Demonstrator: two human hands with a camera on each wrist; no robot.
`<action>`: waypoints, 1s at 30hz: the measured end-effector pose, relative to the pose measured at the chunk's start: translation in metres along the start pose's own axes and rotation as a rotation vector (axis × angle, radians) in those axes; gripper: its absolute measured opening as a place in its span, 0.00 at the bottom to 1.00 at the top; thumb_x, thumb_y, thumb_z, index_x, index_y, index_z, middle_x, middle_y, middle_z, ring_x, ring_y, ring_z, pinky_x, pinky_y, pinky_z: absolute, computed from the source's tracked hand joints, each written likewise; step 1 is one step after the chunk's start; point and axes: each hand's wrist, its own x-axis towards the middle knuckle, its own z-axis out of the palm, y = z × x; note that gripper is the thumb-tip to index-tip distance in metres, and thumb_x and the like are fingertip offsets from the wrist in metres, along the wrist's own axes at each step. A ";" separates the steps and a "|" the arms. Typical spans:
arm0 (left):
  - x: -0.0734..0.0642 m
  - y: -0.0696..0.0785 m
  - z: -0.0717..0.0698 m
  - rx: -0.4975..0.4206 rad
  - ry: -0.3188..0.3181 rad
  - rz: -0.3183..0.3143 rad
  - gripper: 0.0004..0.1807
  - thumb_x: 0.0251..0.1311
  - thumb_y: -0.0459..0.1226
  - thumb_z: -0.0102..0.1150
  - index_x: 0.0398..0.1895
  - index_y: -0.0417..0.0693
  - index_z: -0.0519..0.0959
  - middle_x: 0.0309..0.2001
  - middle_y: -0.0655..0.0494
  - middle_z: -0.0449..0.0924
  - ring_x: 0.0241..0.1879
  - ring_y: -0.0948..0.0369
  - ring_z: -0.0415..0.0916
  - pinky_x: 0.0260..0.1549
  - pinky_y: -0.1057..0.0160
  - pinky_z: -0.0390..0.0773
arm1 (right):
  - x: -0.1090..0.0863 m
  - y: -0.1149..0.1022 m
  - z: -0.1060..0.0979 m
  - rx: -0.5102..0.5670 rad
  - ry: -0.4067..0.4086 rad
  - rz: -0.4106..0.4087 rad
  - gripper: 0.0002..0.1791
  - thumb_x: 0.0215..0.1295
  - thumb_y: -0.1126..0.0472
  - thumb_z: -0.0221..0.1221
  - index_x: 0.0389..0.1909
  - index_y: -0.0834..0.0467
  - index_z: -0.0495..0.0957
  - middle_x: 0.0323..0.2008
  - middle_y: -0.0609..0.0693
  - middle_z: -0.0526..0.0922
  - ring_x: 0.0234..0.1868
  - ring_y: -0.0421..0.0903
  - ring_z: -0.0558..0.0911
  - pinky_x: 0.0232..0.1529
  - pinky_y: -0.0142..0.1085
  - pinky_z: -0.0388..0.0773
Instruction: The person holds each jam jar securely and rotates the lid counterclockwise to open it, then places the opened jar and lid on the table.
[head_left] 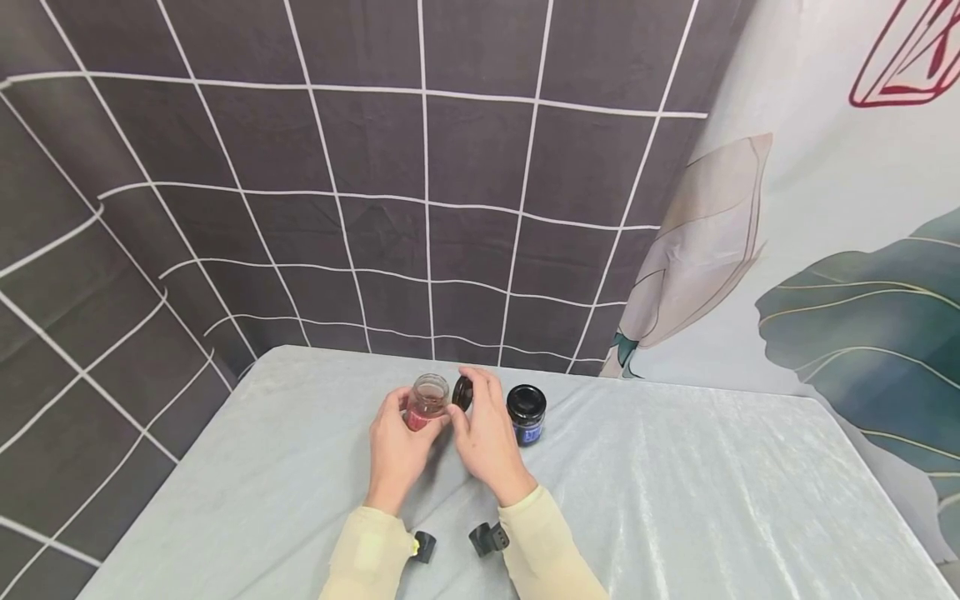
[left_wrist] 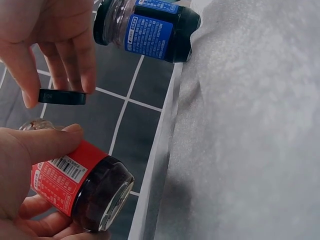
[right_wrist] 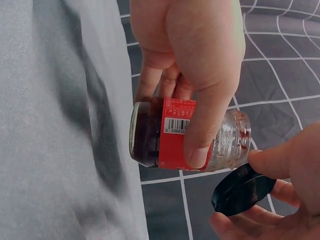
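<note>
My left hand (head_left: 398, 447) grips a glass jar (right_wrist: 172, 134) with a red label, its thumb lying across one side and the fingers around the other. The jar's mouth is uncovered; dark contents show in its lower part and clear glass above. My right hand (head_left: 486, 440) pinches a black lid (right_wrist: 243, 189) by its rim between thumb and fingers, just right of the jar mouth and off it. Right of that hand stands a second jar (head_left: 527, 414) with a blue label (left_wrist: 150, 36) and its black lid on.
A pale cloth covers the table (head_left: 675, 500). Behind it hangs a dark curtain with a white grid (head_left: 375, 233), and a white printed cloth (head_left: 720, 333) hangs at the right. Small black devices (head_left: 489, 539) sit at both wrists.
</note>
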 end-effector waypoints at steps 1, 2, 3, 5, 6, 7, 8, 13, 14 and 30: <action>0.000 0.000 0.000 0.001 0.000 0.000 0.35 0.46 0.39 0.80 0.57 0.36 0.74 0.53 0.39 0.80 0.54 0.43 0.79 0.54 0.45 0.77 | 0.000 0.000 0.000 -0.001 0.001 -0.001 0.28 0.64 0.67 0.63 0.65 0.64 0.69 0.61 0.61 0.71 0.61 0.56 0.76 0.62 0.48 0.74; 0.000 0.000 0.000 0.002 0.000 0.000 0.35 0.46 0.39 0.80 0.57 0.36 0.74 0.53 0.39 0.80 0.53 0.43 0.79 0.54 0.45 0.77 | 0.000 0.000 0.000 -0.002 0.002 -0.003 0.28 0.64 0.67 0.63 0.65 0.64 0.69 0.61 0.61 0.71 0.61 0.56 0.76 0.61 0.48 0.74; 0.000 0.000 0.000 0.004 -0.001 0.000 0.35 0.46 0.39 0.80 0.57 0.36 0.74 0.53 0.39 0.80 0.53 0.43 0.79 0.54 0.45 0.77 | 0.000 0.000 0.000 -0.002 0.003 -0.003 0.28 0.64 0.67 0.63 0.65 0.64 0.69 0.61 0.61 0.71 0.61 0.56 0.76 0.61 0.48 0.74; 0.000 0.000 0.000 0.006 -0.001 -0.001 0.35 0.47 0.39 0.80 0.57 0.36 0.74 0.52 0.39 0.80 0.53 0.43 0.79 0.54 0.45 0.77 | 0.000 0.000 0.000 -0.001 0.004 -0.004 0.28 0.64 0.68 0.63 0.65 0.64 0.69 0.62 0.62 0.71 0.61 0.56 0.76 0.61 0.48 0.74; 0.000 0.000 0.000 0.006 -0.002 -0.002 0.35 0.47 0.39 0.80 0.57 0.36 0.74 0.52 0.39 0.80 0.53 0.43 0.79 0.54 0.45 0.77 | 0.000 0.000 0.000 0.000 0.005 -0.004 0.28 0.64 0.68 0.63 0.65 0.64 0.69 0.62 0.62 0.71 0.61 0.56 0.76 0.62 0.48 0.74; 0.000 0.000 0.000 0.007 -0.003 -0.004 0.35 0.47 0.39 0.80 0.57 0.36 0.74 0.52 0.39 0.80 0.53 0.43 0.79 0.54 0.45 0.77 | 0.000 0.000 0.000 0.001 0.006 -0.005 0.28 0.64 0.68 0.63 0.65 0.64 0.69 0.62 0.62 0.71 0.61 0.57 0.76 0.62 0.49 0.74; 0.000 0.000 0.000 0.008 -0.004 -0.005 0.35 0.47 0.39 0.79 0.57 0.36 0.74 0.53 0.39 0.80 0.53 0.43 0.79 0.54 0.45 0.77 | 0.000 0.000 0.000 0.001 0.005 -0.005 0.28 0.64 0.68 0.63 0.65 0.64 0.69 0.62 0.62 0.71 0.61 0.57 0.76 0.62 0.49 0.74; 0.000 -0.001 0.000 0.007 -0.005 -0.005 0.35 0.47 0.38 0.79 0.57 0.36 0.74 0.53 0.39 0.79 0.54 0.43 0.78 0.55 0.45 0.77 | 0.000 0.001 0.001 -0.005 -0.001 0.002 0.28 0.65 0.67 0.63 0.65 0.64 0.68 0.62 0.62 0.71 0.63 0.57 0.75 0.63 0.48 0.73; 0.000 -0.001 0.000 0.007 -0.005 -0.002 0.35 0.47 0.38 0.79 0.57 0.36 0.74 0.53 0.38 0.79 0.54 0.43 0.78 0.55 0.45 0.77 | 0.000 0.001 0.001 -0.007 -0.003 0.004 0.28 0.65 0.67 0.63 0.65 0.64 0.68 0.62 0.62 0.71 0.63 0.57 0.75 0.64 0.48 0.72; 0.000 -0.001 0.000 0.013 -0.002 0.000 0.35 0.48 0.38 0.79 0.58 0.35 0.73 0.53 0.38 0.80 0.54 0.43 0.79 0.54 0.46 0.77 | 0.001 0.004 0.003 -0.021 -0.007 0.004 0.29 0.64 0.67 0.63 0.65 0.66 0.67 0.60 0.63 0.73 0.64 0.57 0.74 0.65 0.48 0.71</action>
